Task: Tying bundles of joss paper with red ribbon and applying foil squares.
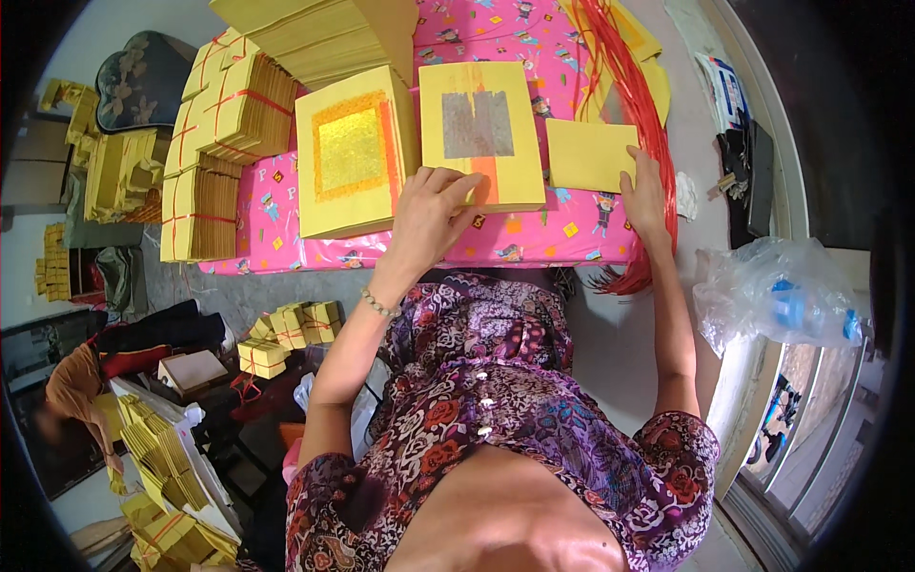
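While a person in a purple floral top [496, 334] faces a tabletop [562, 243] under pink cartoon-print covering, both bare hands rest on yellow paper, twelve o'clock being straight ahead. Nearest, just left of twelve, the left hand [426, 212] lies at the near-left corner of a thick paper stack [479, 133] with a silver patch; its fingers are curled close together, perhaps to steady the sheets, but whether they pinch one I cannot tell. At one o'clock, the right hand [646, 195] touches the right side of a flat yellow packet [586, 154], thumb and forefinger apart, probably to keep it from sliding. The packet lies just beside the silver-patched stack, likely for easy reach.

At eleven, a gold-patched stack [348, 153] leans a little askew. Past the right hand, long red strands [657, 105] drape over the tabletop's edge, seemingly so single ones pull free. At ten, tied bundles [200, 205] stand piled, apparently to leave the middle free. Farthest, at eleven, rises a taller yellow stack [305, 43].
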